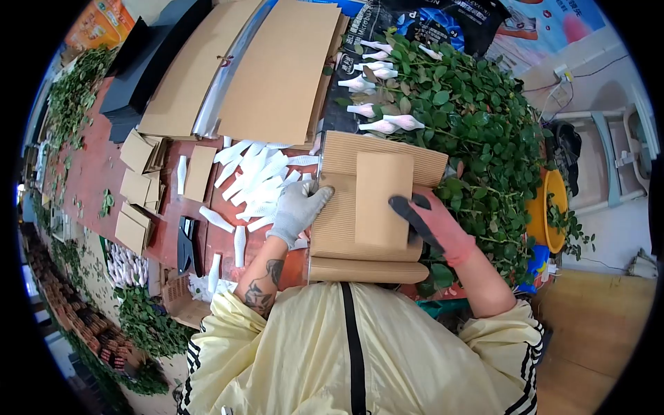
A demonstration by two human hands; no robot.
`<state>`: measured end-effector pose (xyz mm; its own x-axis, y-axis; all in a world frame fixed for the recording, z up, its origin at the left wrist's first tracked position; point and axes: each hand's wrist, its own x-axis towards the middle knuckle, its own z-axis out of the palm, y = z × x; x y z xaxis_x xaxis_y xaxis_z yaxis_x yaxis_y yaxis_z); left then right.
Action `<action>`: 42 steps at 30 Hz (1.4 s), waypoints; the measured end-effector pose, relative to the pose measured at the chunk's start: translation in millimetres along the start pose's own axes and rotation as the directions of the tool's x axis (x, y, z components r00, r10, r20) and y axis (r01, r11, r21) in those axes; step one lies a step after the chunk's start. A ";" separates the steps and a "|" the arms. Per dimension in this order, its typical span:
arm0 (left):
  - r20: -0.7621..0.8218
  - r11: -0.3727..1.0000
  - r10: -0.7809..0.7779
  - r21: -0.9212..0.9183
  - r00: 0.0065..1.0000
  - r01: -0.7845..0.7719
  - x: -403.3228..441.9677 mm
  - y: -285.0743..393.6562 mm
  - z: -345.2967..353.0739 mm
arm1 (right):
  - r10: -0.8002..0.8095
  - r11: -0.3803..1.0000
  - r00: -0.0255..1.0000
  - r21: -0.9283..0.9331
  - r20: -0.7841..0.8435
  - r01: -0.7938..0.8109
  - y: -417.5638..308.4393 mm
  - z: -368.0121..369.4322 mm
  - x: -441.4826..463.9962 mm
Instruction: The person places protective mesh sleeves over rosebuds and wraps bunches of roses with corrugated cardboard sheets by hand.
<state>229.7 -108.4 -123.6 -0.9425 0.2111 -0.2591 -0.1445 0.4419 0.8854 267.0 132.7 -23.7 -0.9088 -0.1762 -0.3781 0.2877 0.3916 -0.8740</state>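
A corrugated cardboard sheet (pixel 334 232) lies on the table in front of me, its near edge rolled up. My left hand (pixel 299 209), in a pale grey glove, rests at the sheet's left edge, thumb over the corrugations and apart from the fingers. Over the sheet is a smaller flat cardboard piece (pixel 382 190), its lower end slightly blurred. My right hand (pixel 434 223), in a pink glove with dark fingers, closes on that piece's right edge; some fingertips are hidden. White foam net sleeves (pixel 252 173) lie heaped beside my left hand.
Leafy rose stems (pixel 477 138) with sleeved heads (pixel 380 124) cover the right side. Large cardboard sheets (pixel 277 69) are stacked at the back. A black stapler (pixel 187 245) and small cardboard stacks (pixel 135 227) sit left. A yellow basin (pixel 553 211) stands far right.
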 end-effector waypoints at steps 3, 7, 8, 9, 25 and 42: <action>-0.064 0.997 -0.013 -0.076 0.998 0.008 -2.8 -0.9 4.2 | 0.339 0.883 0.910 0.254 0.238 -0.395 -14.0 9.3 -19.2; 0.005 0.997 -0.063 -0.036 0.998 0.063 0.7 -6.0 2.2 | 0.308 0.892 0.928 0.276 0.207 -0.358 14.2 27.7 1.3; 0.000 0.998 -0.044 -0.033 0.999 0.044 0.2 -5.6 0.8 | 0.314 0.906 0.932 0.236 0.180 -0.351 19.7 27.7 7.9; 0.001 0.999 -0.043 -0.032 0.999 0.043 -2.3 -5.6 -2.9 | 0.319 0.919 0.935 0.193 0.154 -0.345 21.5 27.5 12.9; 0.425 0.623 0.317 0.580 0.848 -0.524 -98.9 61.3 7.9 | 0.153 0.497 0.988 -0.864 -0.004 -0.080 -2.6 42.2 22.9; 0.572 0.457 0.195 0.666 0.797 -0.590 -67.1 92.4 11.7 | -0.191 0.045 0.968 -0.983 0.165 0.176 -8.1 -151.0 124.2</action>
<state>283.1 -71.6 -28.9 -0.6065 0.7532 -0.2547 0.6907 0.6578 0.3004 106.2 244.0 -17.5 -0.8846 -0.3940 -0.2493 -0.4443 0.8746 0.1940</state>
